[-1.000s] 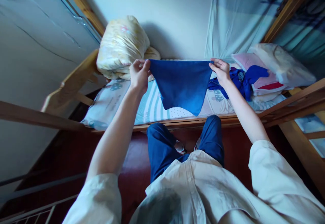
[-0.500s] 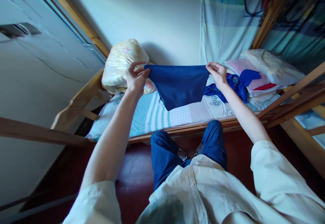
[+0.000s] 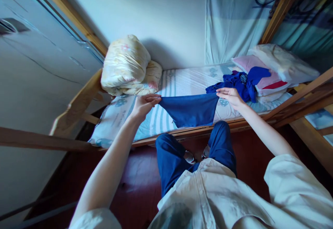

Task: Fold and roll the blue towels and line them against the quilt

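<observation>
I stand at a low wooden bed, holding a blue cloth (image 3: 191, 109) stretched between both hands. My left hand (image 3: 144, 105) pinches its left corner and my right hand (image 3: 231, 96) pinches its right corner. The cloth hangs in a folded shape just above the striped mattress (image 3: 179, 83), near the bed's front edge (image 3: 197, 130). A crumpled pile of blue clothing (image 3: 240, 83) lies on the bed just beyond my right hand.
A rolled yellow quilt (image 3: 127, 66) sits at the bed's left end, and pink and white pillows (image 3: 270, 71) at the right. Wooden bed rails (image 3: 299, 100) run at right and left. A light cabinet door (image 3: 39, 66) stands to the left. My legs in blue trousers (image 3: 171, 156) are over a dark red floor.
Both hands have come down from chest height towards the mattress, bringing the blue cloth low over the bed's front part. The quilt and the blue pile have not moved.
</observation>
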Tool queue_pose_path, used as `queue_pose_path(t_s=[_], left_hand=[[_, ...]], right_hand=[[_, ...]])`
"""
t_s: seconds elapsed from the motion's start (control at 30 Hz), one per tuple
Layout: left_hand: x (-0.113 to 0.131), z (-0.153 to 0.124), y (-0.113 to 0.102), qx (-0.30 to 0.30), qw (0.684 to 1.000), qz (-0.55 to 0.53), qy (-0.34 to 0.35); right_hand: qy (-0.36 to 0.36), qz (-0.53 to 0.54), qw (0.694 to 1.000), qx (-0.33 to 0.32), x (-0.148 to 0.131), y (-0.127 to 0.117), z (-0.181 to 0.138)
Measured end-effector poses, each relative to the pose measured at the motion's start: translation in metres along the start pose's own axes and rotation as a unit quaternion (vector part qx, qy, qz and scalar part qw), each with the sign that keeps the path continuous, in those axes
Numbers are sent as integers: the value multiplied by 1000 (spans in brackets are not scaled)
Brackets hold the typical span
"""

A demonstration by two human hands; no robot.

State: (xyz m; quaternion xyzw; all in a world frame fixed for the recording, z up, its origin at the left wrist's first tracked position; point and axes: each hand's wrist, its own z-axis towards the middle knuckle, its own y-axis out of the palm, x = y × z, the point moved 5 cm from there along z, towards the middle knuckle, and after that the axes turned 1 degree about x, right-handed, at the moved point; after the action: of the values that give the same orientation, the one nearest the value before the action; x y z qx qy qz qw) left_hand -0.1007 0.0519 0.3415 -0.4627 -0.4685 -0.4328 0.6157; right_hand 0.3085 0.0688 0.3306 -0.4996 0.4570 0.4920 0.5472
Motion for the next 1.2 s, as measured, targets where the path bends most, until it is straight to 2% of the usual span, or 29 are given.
queue_pose_path(t_s=[0.1,0.23,0.4,0.5,0.6,0.67,0.77,0.87,0.93,0.97,1.0,1.07,1.13,1.2], left_hand=[[-22,2,1,-27,999,2,-43],[-55,19,9,-13,993,-10,-113],[-79,67,34,42,984,-29,-170],[-75,102,39,99,985,-26,-137],[-70,128,31,127,991,-6,-44],[-77,134,23,129,991,10,24],[-109,121,16,130,987,50,77],[-168,89,23,117,987,105,43],[-216,64,33,90,986,138,-17],[-241,50,39,77,982,165,-57],[-265,36,44,62,974,191,-105],[-308,8,53,27,959,217,-179],[-340,-17,58,1,950,221,-222],[-361,-35,60,-20,943,215,-252]], right_hand=[[47,-15,999,-17,16,1,0],[101,-21,994,-18,39,17,23],[130,-50,989,55,59,49,77],[77,-55,991,97,59,66,111],[-21,-52,993,100,58,76,132],[-77,-60,991,93,66,79,136],[-116,-91,987,64,97,82,128],[-90,-117,989,12,153,87,105],[-22,-139,990,-15,199,91,84],[35,-155,987,-20,225,92,72],[99,-167,981,-24,250,93,59],[171,-177,969,-34,289,95,30],[218,-178,958,-46,318,95,5],[254,-174,950,-56,336,94,-13]])
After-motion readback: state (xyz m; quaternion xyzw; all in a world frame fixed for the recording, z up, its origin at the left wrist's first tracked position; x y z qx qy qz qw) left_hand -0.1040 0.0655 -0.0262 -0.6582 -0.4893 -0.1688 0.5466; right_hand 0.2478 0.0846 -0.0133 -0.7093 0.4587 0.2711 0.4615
